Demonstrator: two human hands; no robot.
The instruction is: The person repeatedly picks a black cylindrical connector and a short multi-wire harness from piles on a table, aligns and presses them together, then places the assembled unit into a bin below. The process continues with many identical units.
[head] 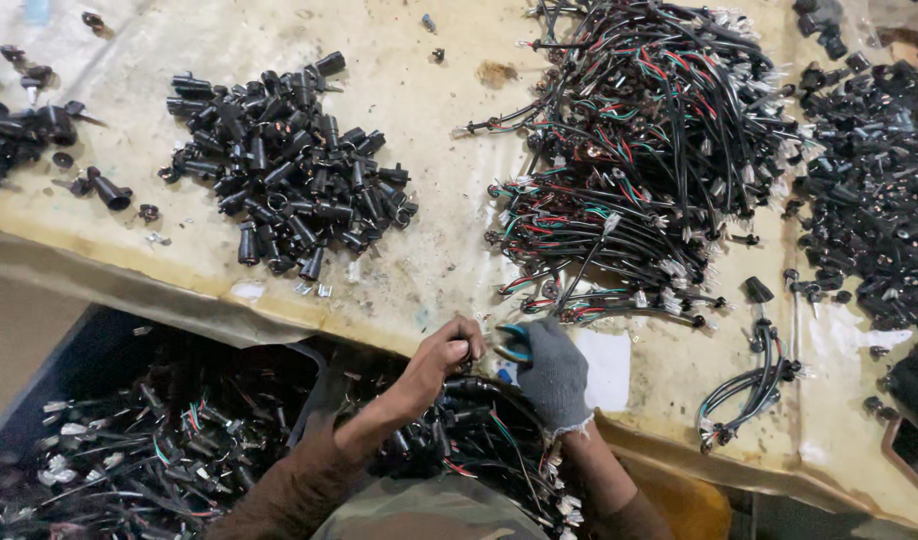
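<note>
Head view: the left hand (441,358), bare, has its fingers curled shut around a small black connector piece (465,352) at the near edge of the surface (429,200). The right hand (551,368), in a grey glove, grips blue-handled pliers (512,342) just beside it; the tool's tip is hard to make out. Judging by the piles, much is left: a heap of black sockets (289,165) and a tangle of wire harnesses (639,150) lie beyond, while finished-looking harnesses fill the bin (129,440) below.
</note>
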